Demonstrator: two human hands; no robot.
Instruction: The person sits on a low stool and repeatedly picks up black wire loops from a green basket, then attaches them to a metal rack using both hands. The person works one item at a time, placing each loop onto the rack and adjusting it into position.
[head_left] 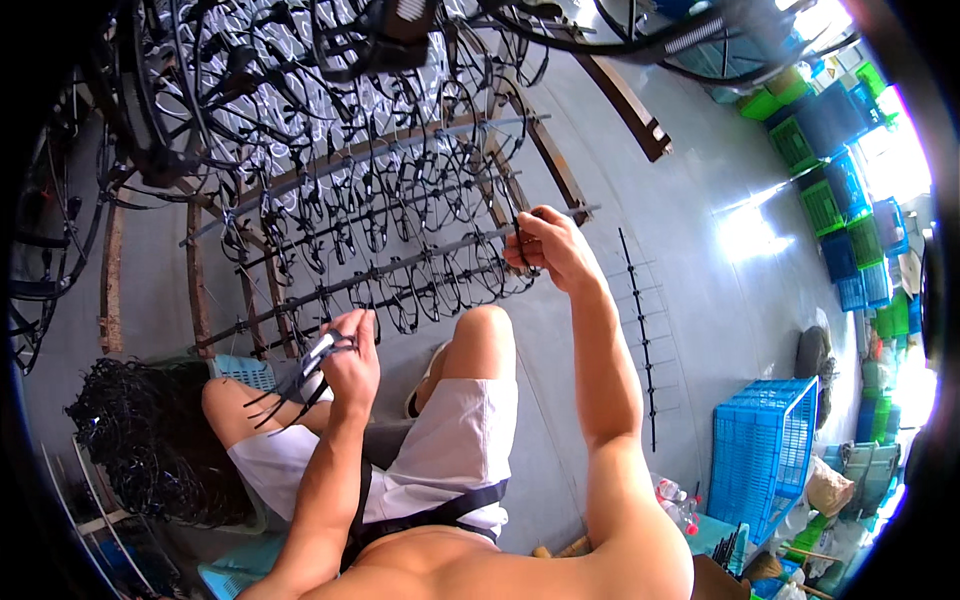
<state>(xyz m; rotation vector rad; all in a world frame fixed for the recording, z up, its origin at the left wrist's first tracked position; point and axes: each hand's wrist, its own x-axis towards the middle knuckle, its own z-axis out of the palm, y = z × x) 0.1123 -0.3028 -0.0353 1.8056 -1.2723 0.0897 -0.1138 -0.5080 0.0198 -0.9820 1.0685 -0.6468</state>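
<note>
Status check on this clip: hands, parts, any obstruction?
Left hand gripping bundle of black frames. Right hand pinching a frame on the rack rod. Nothing blocking.

This is a small workshop with a bare grey concrete floor (690, 230), where stacked blue and green plastic crates (835, 185) stand beside wooden racks hung with black wire parts (400, 230).

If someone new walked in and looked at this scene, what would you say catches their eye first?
Most striking is the rack of rods ahead of the person's knees, hung with rows of black looped pieces. The right hand is raised to the rack's right end, pinching one piece, while the left hand grips a bundle of black pieces over the lap. At lower right stands a bright blue crate, and a dark heap of black pieces lies at lower left.
</note>
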